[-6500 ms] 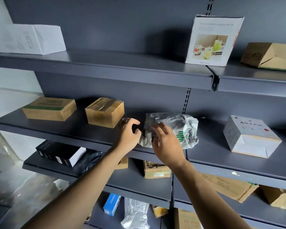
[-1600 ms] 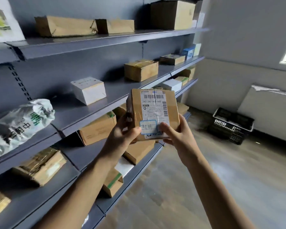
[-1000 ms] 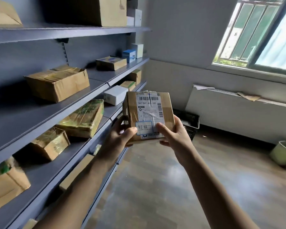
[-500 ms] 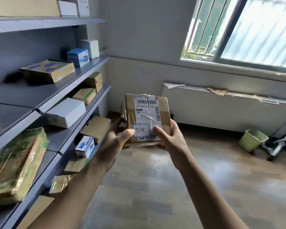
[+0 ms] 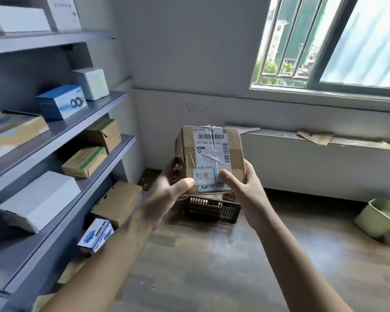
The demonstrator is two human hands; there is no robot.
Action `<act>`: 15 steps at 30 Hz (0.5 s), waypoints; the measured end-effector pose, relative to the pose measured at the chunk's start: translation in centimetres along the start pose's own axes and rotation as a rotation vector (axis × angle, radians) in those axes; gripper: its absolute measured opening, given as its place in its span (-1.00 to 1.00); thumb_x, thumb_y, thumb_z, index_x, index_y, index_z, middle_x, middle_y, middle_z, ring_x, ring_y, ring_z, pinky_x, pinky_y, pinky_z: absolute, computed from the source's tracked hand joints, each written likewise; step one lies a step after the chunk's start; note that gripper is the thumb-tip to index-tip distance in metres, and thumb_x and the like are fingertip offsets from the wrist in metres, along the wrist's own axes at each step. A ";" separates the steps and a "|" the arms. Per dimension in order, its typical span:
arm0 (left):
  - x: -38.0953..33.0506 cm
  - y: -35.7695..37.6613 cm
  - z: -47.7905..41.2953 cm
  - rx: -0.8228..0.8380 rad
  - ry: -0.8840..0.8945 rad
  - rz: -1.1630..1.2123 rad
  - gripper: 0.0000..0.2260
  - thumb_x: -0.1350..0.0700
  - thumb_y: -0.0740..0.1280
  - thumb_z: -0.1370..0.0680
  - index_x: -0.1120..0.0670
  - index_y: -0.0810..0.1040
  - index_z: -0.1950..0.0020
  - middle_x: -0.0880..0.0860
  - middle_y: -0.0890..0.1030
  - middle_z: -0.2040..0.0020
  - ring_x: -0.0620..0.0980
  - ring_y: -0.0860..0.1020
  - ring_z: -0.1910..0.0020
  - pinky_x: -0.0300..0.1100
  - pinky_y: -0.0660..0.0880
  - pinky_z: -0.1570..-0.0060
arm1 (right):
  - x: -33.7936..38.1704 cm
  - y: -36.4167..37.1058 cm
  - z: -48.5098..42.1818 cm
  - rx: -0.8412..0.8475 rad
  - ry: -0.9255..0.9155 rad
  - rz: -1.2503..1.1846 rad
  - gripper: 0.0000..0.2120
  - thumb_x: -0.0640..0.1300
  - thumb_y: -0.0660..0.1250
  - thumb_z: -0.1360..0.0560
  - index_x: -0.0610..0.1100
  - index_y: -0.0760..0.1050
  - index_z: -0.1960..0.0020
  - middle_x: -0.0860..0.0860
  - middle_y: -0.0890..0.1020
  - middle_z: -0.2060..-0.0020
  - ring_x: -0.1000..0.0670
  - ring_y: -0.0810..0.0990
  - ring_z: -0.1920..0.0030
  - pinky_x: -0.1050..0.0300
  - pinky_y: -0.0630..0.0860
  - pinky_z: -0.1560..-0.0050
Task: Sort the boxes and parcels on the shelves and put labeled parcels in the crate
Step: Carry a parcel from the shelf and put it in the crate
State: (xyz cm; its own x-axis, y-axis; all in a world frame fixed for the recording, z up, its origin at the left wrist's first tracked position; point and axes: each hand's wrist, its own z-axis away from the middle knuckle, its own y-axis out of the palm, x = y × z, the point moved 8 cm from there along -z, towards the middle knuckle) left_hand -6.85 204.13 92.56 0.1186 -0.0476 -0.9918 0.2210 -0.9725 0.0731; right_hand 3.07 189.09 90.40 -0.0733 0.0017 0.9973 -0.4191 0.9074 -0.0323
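**Here, a labelled parcel is held in both hands**

The brown cardboard parcel (image 5: pixel 235 152), bound with clear tape, is held in the air clear of the shelves. Its face with the white printed shipping label (image 5: pixel 211 154) is turned toward the camera. The grip of the left hand (image 5: pixel 167 190) is closed on the parcel's lower left side, with the thumb laid on the front beside a small blue-framed handwritten sticker (image 5: pixel 203 176). The grip of the right hand (image 5: pixel 243 188) is closed on the lower right side, with the thumb pressed on the label's lower corner.

The black slatted plastic crate (image 5: pixel 212 210) is seen on the wooden floor (image 5: pixel 212 266) near the wall. It appears just below the parcel in the view and is partly hidden by parcel and hands.

The grey metal shelves (image 5: pixel 54 131) are seen at the left. A blue-and-white carton (image 5: pixel 62 102), a white box (image 5: pixel 92 83) and several brown boxes are carried on them. A pale green plastic bin (image 5: pixel 378 217) is seen on the floor at the right.
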 end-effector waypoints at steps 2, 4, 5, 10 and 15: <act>0.7 0.0 -3.7 -0.023 -0.021 -0.001 -0.55 0.13 0.30 -0.48 0.04 0.43 -0.38 0.08 0.64 -0.21 0.07 0.61 -0.20 0.07 0.51 -0.25 | -0.6 -0.8 -3.7 0.009 0.015 -0.009 -0.35 0.21 0.47 -0.29 0.17 0.38 -0.33 0.12 0.68 -0.09 0.03 0.65 -0.14 -0.19 0.57 -0.20; 1.7 -0.6 -7.1 -0.052 -0.045 0.011 -0.54 0.12 0.31 -0.47 0.06 0.43 -0.38 0.09 0.65 -0.20 0.09 0.62 -0.18 0.10 0.51 -0.25 | -1.4 -1.1 -7.2 0.026 0.036 -0.002 -0.41 0.23 0.46 -0.28 0.25 0.39 -0.27 0.13 0.68 -0.07 0.02 0.65 -0.14 -0.16 0.59 -0.17; 2.3 -1.0 -8.8 -0.059 -0.051 0.019 -0.53 0.12 0.32 -0.47 0.08 0.43 -0.38 0.11 0.64 -0.21 0.12 0.62 -0.19 0.13 0.50 -0.26 | -1.7 -1.2 -9.0 0.033 0.041 0.002 -0.42 0.24 0.46 -0.27 0.27 0.39 -0.25 0.13 0.68 -0.07 0.01 0.65 -0.15 -0.15 0.58 -0.18; 5.1 -3.4 -18.2 -0.094 -0.045 0.031 -0.52 0.11 0.33 -0.46 0.09 0.42 -0.39 0.11 0.65 -0.19 0.11 0.63 -0.17 -0.02 0.57 -0.14 | -3.7 -1.1 -19.3 0.056 0.055 0.019 -0.33 0.22 0.49 -0.27 0.17 0.38 -0.33 0.12 0.68 -0.10 0.06 0.65 -0.15 -0.16 0.53 -0.26; 9.0 -7.3 -29.0 -0.096 -0.080 0.079 -0.45 0.03 0.41 -0.39 0.03 0.43 -0.37 0.04 0.66 -0.17 0.01 0.64 -0.12 -0.09 0.56 -0.07 | -6.6 0.5 -30.5 0.087 0.102 0.055 -0.36 0.12 0.47 -0.38 0.09 0.34 -0.40 0.12 0.68 -0.11 0.11 0.65 -0.12 0.05 0.57 -0.08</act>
State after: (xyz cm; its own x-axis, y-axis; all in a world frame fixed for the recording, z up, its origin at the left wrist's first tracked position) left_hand 20.68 217.37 86.15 0.0632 -0.1450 -0.9874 0.3063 -0.9388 0.1575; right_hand 30.93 202.30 85.79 -0.0073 0.0969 0.9953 -0.4942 0.8649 -0.0878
